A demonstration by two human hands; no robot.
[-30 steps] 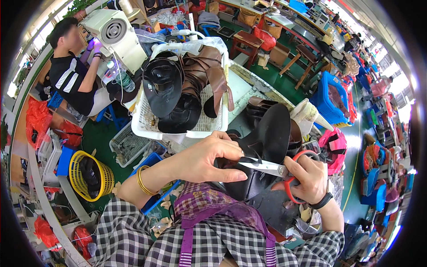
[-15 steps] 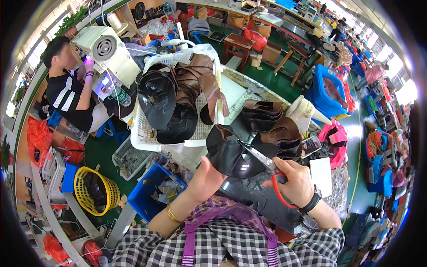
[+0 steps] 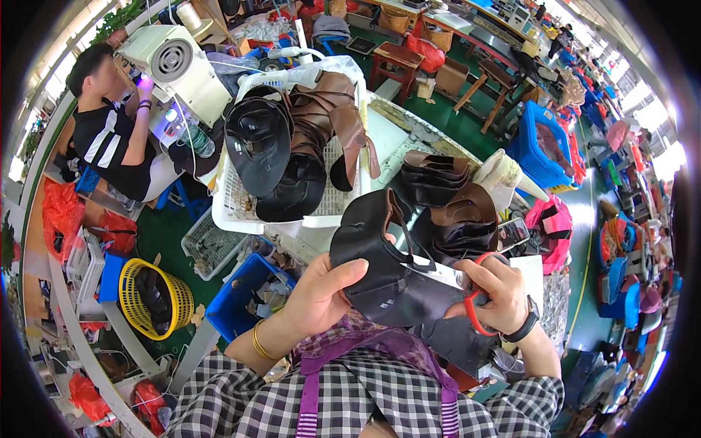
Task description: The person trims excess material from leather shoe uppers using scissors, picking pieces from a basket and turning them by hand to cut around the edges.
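A black leather shoe upper (image 3: 372, 281) is lifted in front of me, gripped at its left side by my left hand (image 3: 321, 292), thumb on its outer face. My right hand (image 3: 498, 293) is closed round the red-handled scissors (image 3: 478, 310). Their metal blades reach left across the upper's top edge; the tips are hidden by the leather. Just beyond stand stacks of brown-lined black uppers (image 3: 460, 226). Farther left, a white plastic basket (image 3: 321, 221) holds more black and brown uppers (image 3: 259, 142).
Left of my lap stand a blue bin (image 3: 234, 317) with scraps and a yellow basket (image 3: 182, 299). A co-worker (image 3: 109, 139) sits at a white sewing machine (image 3: 171, 69). On the bench lie a phone (image 3: 512, 233) and a pink bag (image 3: 548, 233).
My left hand has taken hold of the upper, which is now raised and tilted. The scissors have shifted slightly to the right with my right hand.
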